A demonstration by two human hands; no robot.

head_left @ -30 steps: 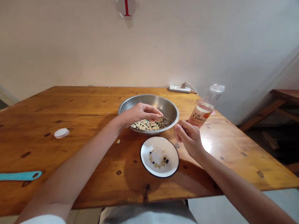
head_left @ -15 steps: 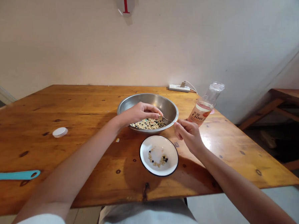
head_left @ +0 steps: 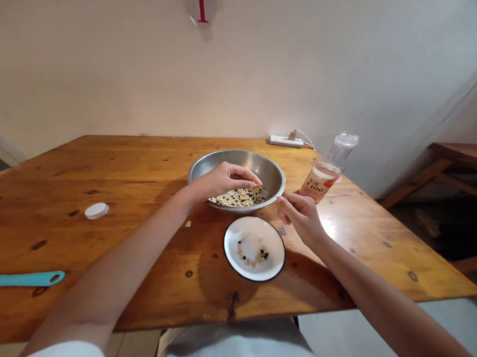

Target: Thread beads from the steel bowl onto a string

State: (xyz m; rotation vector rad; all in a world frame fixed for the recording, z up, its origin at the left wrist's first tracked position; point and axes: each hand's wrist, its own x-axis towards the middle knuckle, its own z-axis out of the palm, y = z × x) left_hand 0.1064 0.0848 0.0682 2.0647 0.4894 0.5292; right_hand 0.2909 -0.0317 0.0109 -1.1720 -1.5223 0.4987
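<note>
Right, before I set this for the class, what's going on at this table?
A person's right hand holds one end of a thin strand, beside a metal bowl of small pale and black beads. The left hand is over the bowl, its fingertips at the strand's other end; exactly what they pinch is too small to tell. A white plate with a few more beads sits in front of the bowl, and a bottle stands behind the right hand.

There is one left hand (head_left: 228, 178), one right hand (head_left: 303, 215), one strand (head_left: 269, 192), one bowl (head_left: 264, 165), one plate (head_left: 232, 248), one bottle (head_left: 319, 180), one disc (head_left: 97, 210), one turquoise handle (head_left: 23, 280), one power strip (head_left: 285, 141), one sign (head_left: 201, 7), one table (head_left: 160, 284). Beads (head_left: 241, 198) in the bowl are too many to count; those on the plate, too small.
</note>
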